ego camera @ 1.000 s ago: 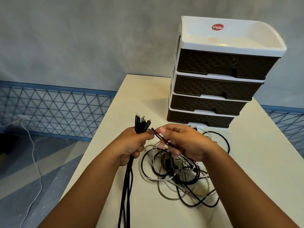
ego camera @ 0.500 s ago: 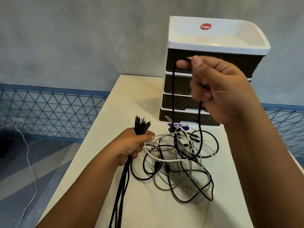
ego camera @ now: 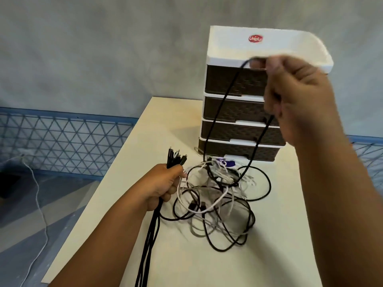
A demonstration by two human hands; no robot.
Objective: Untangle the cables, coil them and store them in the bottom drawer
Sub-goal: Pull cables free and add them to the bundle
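A tangle of black and white cables (ego camera: 217, 199) lies on the cream table (ego camera: 279, 235) in front of a drawer unit. My left hand (ego camera: 161, 185) is shut on a bundle of black cables (ego camera: 151, 235); their plugs stick up above my fist and the cords hang down over the table's near edge. My right hand (ego camera: 294, 94) is raised in front of the upper drawers, pinching a black cable (ego camera: 219, 108) that runs down in a loop into the tangle. The bottom drawer (ego camera: 228, 149) is shut.
The white drawer unit (ego camera: 259, 44) has several brown drawers, all shut, and stands at the table's back. A blue lattice railing (ego camera: 62, 141) runs behind. A white cord (ego camera: 39, 208) lies on the floor to the left, past the table's left edge.
My right hand rose from the pile to the height of the top drawers, drawing one black cable up out of the tangle. My left hand held its bundle still.
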